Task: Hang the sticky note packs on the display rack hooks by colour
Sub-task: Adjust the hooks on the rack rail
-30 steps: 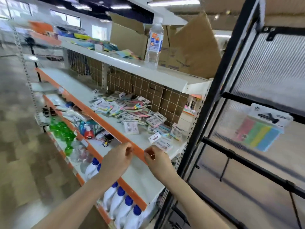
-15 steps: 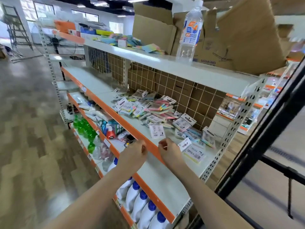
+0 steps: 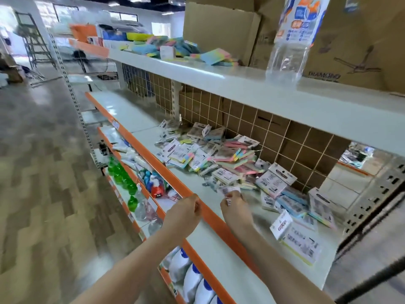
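A heap of sticky note packs in pastel colours with white header cards lies on the middle white shelf. More packs are spread to the right, and a single pack lies nearest me. My right hand reaches over the shelf and pinches a small white-carded pack at the heap's front edge. My left hand has curled fingers at the shelf's orange front strip and holds nothing. Only black bars of the display rack show at the right edge.
The upper shelf carries loose coloured note pads, a clear water bottle and cardboard boxes. Lower shelves hold green bottles and white blue-capped bottles. A wire grid backs the shelf. Wood-pattern floor lies to the left.
My view has swung left, away from the black rack and onto the shelf. My right hand has reached forward to the heap and taken hold of a pack; my left hand stays at the orange strip.
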Tool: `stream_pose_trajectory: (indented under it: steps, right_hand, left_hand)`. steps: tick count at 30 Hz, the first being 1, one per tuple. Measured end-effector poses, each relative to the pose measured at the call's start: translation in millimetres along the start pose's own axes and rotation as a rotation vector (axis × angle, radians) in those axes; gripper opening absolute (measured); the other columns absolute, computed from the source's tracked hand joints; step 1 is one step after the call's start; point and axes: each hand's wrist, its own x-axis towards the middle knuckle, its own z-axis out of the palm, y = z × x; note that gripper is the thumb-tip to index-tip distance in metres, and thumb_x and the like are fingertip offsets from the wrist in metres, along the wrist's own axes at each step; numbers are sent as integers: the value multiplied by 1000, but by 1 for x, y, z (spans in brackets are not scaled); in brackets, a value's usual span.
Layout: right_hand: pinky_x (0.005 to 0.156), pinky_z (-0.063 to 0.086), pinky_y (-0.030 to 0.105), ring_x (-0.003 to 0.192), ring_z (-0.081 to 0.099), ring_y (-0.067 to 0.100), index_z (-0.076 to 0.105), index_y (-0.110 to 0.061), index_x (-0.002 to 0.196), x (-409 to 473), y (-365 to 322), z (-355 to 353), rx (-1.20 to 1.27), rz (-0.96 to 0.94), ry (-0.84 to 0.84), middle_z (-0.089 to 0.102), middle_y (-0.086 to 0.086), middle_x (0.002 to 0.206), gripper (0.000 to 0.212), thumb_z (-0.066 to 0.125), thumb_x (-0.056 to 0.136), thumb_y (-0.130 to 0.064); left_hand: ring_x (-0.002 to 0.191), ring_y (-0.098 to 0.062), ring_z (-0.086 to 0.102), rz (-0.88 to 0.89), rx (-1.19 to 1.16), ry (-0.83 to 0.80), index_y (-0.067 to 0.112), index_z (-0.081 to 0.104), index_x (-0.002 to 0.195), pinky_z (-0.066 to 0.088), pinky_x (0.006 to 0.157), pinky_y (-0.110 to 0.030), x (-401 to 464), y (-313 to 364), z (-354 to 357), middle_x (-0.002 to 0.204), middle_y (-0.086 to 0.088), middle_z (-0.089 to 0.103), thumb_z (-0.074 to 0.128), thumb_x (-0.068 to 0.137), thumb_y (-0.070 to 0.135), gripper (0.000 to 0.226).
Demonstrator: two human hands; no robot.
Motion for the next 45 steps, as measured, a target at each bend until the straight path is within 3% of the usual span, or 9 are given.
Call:
stream_pose_trajectory:
  steps: [5,9,14,19,25,28,32,38,45]
  right_hand:
    - [104,27,36,127,38,32,44,-4,128,20,14,11,-105,52,34,48,16,129,42,52,94,-28]
    - [105,32,36,129,38,33,34,-2,134,25,25,28,-169,72,102,42,16,136,48,51,95,-24]
    - [111,27,38,135,32,34,33,0,142,21,23,37,-172,49,118,37,17,143,83,35,85,-61]
    - [115,20,31,138,30,29,29,-2,145,32,24,36,-196,40,142,34,13,147,68,59,88,-26]
    - [114,21,28,134,33,24,34,-8,142,31,22,35,-306,18,158,36,8,143,59,54,90,-23]
    - [89,51,30,109,58,25,57,-11,122,28,24,40,-412,-14,251,57,6,120,49,71,76,-22]
    - [64,54,21,91,65,14,67,-20,106,24,19,44,-455,14,383,64,-5,105,40,78,68,-28]
    - [64,53,23,86,67,16,65,-16,111,20,15,37,-364,-10,495,68,-1,102,34,42,87,-24]
    - [75,44,22,94,55,14,60,-9,110,15,11,33,-339,-57,675,69,1,101,28,41,93,-20]
  left_hand:
    - [99,-20,56,79,-19,25,18,55,117,43,76,-29,34,2,8,114,-3,58,41,95,17,25]
    - [112,-23,49,167,16,64,16,50,125,40,86,-32,70,13,20,120,-7,53,46,94,14,32]
    - [112,-32,51,349,40,107,9,57,114,46,90,-39,113,13,45,112,-12,58,62,84,9,31]
    - [99,-31,63,569,39,40,9,63,108,54,83,-43,146,8,62,103,-8,66,81,70,16,43]
    - [89,-28,67,649,133,40,11,67,100,57,70,-38,159,7,66,97,-7,68,87,60,35,51]
    - [90,-27,67,677,200,43,11,68,103,57,67,-37,167,5,66,102,-6,68,82,67,39,48]
    - [84,-24,70,763,193,91,10,71,99,59,59,-33,170,-4,65,101,-5,71,83,67,35,42]
    - [98,-20,68,771,-6,194,12,70,109,55,85,-35,171,-20,60,107,-3,71,62,86,30,30]
    - [59,-18,64,778,-233,210,9,67,91,47,47,-25,183,-26,19,68,-1,66,41,97,35,36]
